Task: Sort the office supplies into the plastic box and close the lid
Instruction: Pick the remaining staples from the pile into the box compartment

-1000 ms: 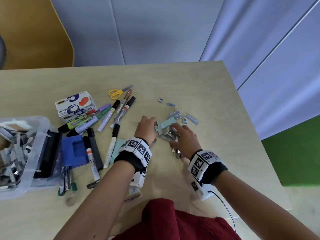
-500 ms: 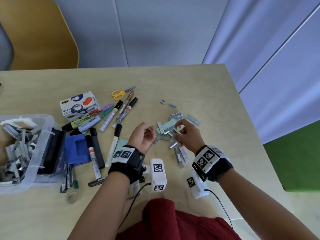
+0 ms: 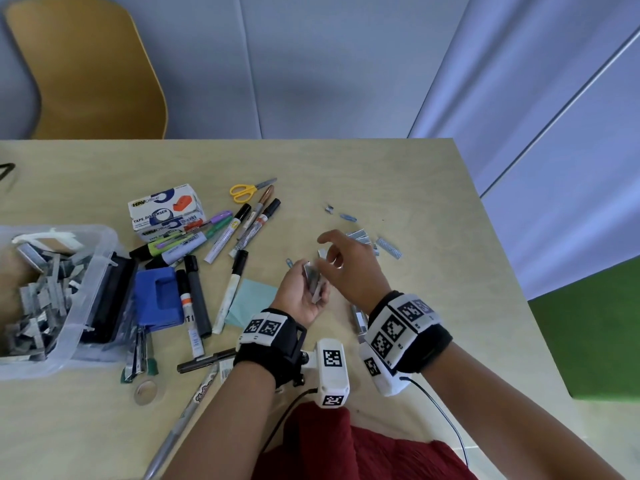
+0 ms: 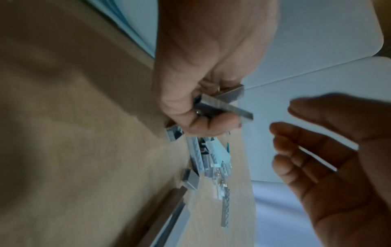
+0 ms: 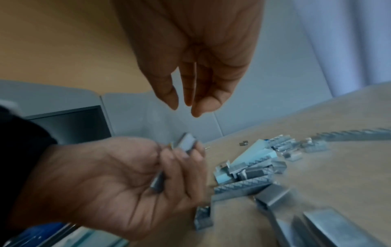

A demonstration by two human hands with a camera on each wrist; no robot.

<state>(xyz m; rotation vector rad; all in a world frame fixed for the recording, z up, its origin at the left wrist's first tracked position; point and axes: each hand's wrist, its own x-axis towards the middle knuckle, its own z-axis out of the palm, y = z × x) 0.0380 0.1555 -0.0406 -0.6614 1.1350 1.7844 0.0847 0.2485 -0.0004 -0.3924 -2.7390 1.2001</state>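
My left hand (image 3: 298,291) is turned palm up just above the table, its fingers curled round a few grey staple strips (image 3: 313,278). The left wrist view shows those staple strips (image 4: 224,105) pinched under the thumb. My right hand (image 3: 341,258) hovers just right of the left hand, fingers relaxed and holding nothing, as the right hand (image 5: 190,75) also shows in its own view. More loose staple strips (image 3: 389,247) lie on the table beyond the hands. The clear plastic box (image 3: 100,258) stands at the far left, lid off, with many staple strips inside.
Markers (image 3: 230,233), yellow scissors (image 3: 244,191), a tape dispenser carton (image 3: 164,211), a blue hole punch (image 3: 157,296) and a teal sticky note (image 3: 252,299) lie between box and hands. The table's right edge (image 3: 502,271) is close to the staples. A yellow chair (image 3: 86,64) stands behind.
Both hands rose off the staple pile. The left turned palm up and now holds strips. The right moved over it and let go of what it pinched.
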